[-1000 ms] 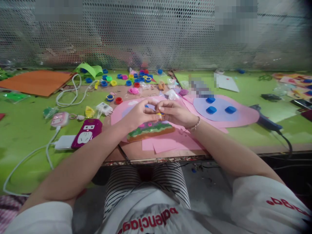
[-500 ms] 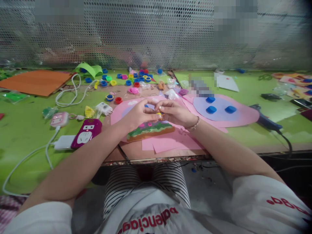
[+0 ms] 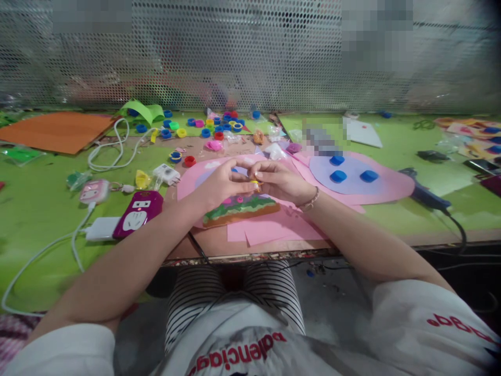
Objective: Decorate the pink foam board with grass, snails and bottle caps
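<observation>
My left hand and my right hand meet fingertip to fingertip over a pink paper cutout. Between them they pinch a small yellow piece, soft-looking like modelling clay; its exact kind is too small to tell. Both hands are closed on it, partly hiding it. Below them, the cutout carries a green and orange-brown band along its near edge, with little pink dots above. A second pink cutout lies right of my hands, bearing a lilac oval and three blue caps.
Several coloured caps lie scattered at the back. On the left are a purple power socket, white cables and an orange sheet. A dark glue gun rests at right. Pink paper sheets lie by the near edge.
The hands keep almost the same pose around the yellow piece, with only slight finger movement. The whole view has shifted very slightly.
</observation>
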{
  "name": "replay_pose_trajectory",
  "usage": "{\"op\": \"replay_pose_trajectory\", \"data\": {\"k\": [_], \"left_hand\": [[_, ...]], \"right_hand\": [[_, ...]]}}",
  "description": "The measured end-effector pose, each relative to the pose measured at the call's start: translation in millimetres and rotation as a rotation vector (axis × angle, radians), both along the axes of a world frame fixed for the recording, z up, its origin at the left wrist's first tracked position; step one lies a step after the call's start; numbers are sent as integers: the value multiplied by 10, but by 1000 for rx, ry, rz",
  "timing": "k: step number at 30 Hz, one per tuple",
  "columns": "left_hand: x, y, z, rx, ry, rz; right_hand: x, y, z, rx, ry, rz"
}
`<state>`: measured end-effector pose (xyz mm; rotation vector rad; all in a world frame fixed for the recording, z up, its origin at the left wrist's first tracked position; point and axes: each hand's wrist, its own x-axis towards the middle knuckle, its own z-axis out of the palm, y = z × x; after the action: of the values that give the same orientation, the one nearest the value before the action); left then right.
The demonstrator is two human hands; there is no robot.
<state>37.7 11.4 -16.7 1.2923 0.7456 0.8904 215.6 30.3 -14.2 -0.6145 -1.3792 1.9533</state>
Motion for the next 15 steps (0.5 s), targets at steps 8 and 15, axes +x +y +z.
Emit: {"op": "replay_pose_trajectory", "data": {"k": [8,15], "left_hand": [[-7,14,-27,16,-3,-11],[-7,14,-25,-21,-12,-5]], "right_hand": [[14,23,-24,-13,30,25],[30,40,-43,9,28,60]]}}
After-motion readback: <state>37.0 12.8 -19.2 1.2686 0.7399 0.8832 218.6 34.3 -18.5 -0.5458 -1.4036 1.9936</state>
